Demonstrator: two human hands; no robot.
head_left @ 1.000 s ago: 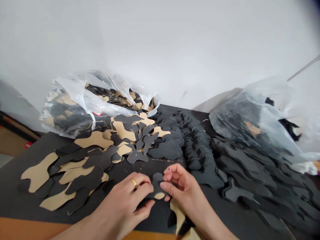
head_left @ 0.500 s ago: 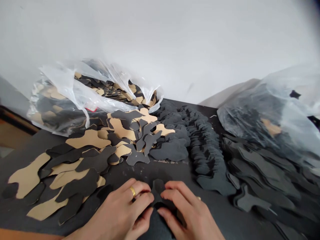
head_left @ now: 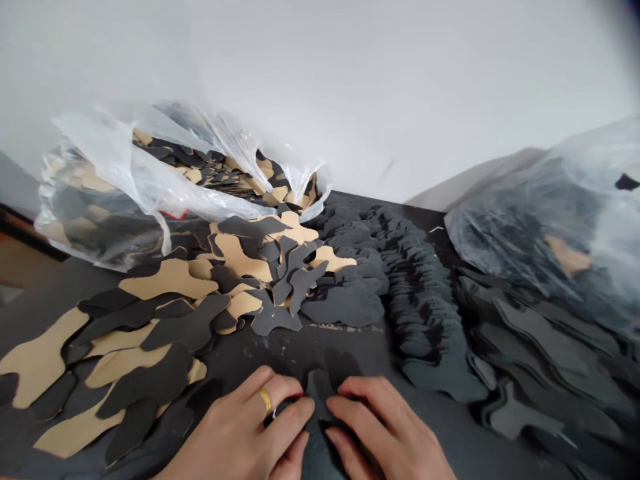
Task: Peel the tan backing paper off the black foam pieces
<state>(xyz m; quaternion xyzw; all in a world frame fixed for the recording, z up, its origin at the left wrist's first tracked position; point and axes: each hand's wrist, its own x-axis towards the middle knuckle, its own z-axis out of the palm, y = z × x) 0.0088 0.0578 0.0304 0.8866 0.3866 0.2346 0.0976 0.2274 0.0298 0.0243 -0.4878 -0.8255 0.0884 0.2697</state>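
Between my hands at the bottom middle is a dark grey, wavy-edged cut-out piece (head_left: 319, 385), partly hidden by my fingers. My left hand (head_left: 255, 427), with a gold ring, has its fingers curled onto the piece's left side. From the right, my right hand (head_left: 387, 427) grips the other side with bent fingers and thumb. Beyond my left hand lies a loose heap of tan and black cut-outs (head_left: 190, 320). Past the right hand, dark grey cut-outs overlap in a long row (head_left: 425, 300).
An opened plastic bag (head_left: 145, 180) of cut-outs stands at the back left against the white wall (head_left: 350, 80). Another plastic bag (head_left: 525, 213) sits at the right. Stacks of dark pieces (head_left: 550, 353) cover the right of the black table (head_left: 280, 350).
The view has shifted a little, so the surroundings spread slightly outward. Both hands sit a bit lower in the picture, still on the dark piece.
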